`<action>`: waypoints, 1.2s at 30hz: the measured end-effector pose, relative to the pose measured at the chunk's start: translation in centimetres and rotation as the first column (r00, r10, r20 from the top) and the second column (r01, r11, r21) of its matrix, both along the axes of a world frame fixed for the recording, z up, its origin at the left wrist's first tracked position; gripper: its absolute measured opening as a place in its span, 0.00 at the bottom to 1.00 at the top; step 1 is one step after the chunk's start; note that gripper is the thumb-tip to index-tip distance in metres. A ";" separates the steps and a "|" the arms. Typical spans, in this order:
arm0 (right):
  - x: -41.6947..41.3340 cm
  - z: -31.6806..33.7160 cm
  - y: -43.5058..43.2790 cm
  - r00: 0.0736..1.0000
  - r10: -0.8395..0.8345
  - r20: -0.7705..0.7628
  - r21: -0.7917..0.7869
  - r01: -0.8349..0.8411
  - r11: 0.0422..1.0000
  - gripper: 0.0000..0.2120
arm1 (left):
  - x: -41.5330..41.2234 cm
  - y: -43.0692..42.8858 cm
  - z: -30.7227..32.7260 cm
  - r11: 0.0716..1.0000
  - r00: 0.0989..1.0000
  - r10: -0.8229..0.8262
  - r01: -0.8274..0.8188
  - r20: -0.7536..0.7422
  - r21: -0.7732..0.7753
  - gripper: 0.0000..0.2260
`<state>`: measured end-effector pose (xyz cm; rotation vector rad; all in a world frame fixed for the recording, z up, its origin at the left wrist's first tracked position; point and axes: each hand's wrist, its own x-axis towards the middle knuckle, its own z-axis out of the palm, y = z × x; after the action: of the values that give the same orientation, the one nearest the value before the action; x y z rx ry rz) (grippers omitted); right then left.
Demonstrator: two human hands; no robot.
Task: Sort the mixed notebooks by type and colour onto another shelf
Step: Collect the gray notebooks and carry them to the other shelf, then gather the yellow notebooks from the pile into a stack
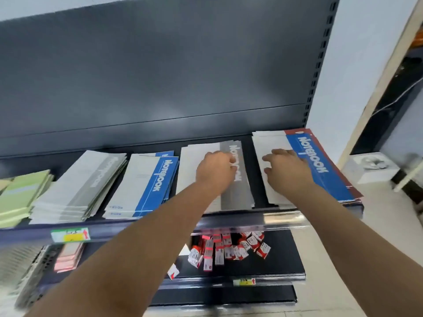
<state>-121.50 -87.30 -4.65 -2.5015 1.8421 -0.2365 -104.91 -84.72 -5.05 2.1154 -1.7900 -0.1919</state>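
Several notebook stacks lie in a row on the dark shelf [148,221]. From left: green notebooks [18,197], a grey-striped stack [77,191], a blue-striped stack [146,186], a second grey-striped stack [238,191] and a blue-striped stack [320,165] with a dark red cover beneath it at the far right. My left hand [216,170] rests on the second grey stack with its fingers curled over the top cover. My right hand [286,168] lies on the far-right blue stack, fingers spread on its white part.
On the lower shelf [286,255] lie several small red-and-white boxes [229,248] and pink pads [68,257]. Yellow price tags [71,234] sit on the shelf rails. A white box [370,168] stands on the floor to the right, beside a doorway.
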 end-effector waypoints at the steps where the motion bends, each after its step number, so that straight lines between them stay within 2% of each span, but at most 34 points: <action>1: 1.9 0.2 0.5 0.999 0.054 0.011 -0.013 -0.053 0.998 0.17 | 1.4 0.8 0.1 1.000 1.000 0.022 -0.022 0.005 0.007 0.13; 7: 16.3 0.5 6.0 0.906 0.422 0.010 -0.017 -0.422 0.906 0.14 | 13.7 11.3 1.1 0.941 0.941 0.337 -0.335 -0.039 0.043 0.13; 11: 26.1 1.0 13.1 0.792 0.610 0.013 0.010 -0.610 0.792 0.14 | 22.6 22.5 1.6 0.833 0.832 0.553 -0.549 -0.040 0.071 0.11; 14: 33.5 1.3 20.4 0.674 0.738 0.012 0.006 -0.739 0.674 0.14 | 28.4 32.6 1.6 0.716 0.718 0.696 -0.692 -0.017 0.087 0.11; 17: 40.0 1.7 28.3 0.557 0.830 0.027 0.028 -0.830 0.556 0.16 | 33.2 42.9 1.7 0.616 0.622 0.783 -0.776 -0.004 0.136 0.12; 24: 53.0 2.5 47.4 0.253 0.967 0.038 0.050 -0.967 0.251 0.19 | 39.5 64.5 3.6 0.354 0.350 0.935 -0.927 -0.056 0.121 0.09; 29: 59.3 3.2 57.7 0.056 0.994 0.092 0.034 -0.998 0.053 0.19 | 41.8 75.7 3.8 0.140 0.131 0.982 -0.988 -0.135 0.062 0.09; 33: 64.0 3.2 63.5 -0.047 0.995 0.089 0.022 -0.999 -0.049 0.19 | 44.2 81.6 3.3 0.014 0.008 0.989 -0.999 -0.149 0.044 0.02; 36: 68.0 3.0 66.8 -0.104 0.992 0.072 0.035 -0.994 -0.107 0.18 | 46.8 84.4 3.1 -0.042 -0.048 0.988 -0.998 -0.147 0.042 0.03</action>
<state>-53.48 -20.52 -1.60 -2.8758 -0.5862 -0.0810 -58.11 -0.32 -1.99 2.6250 0.3079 0.1600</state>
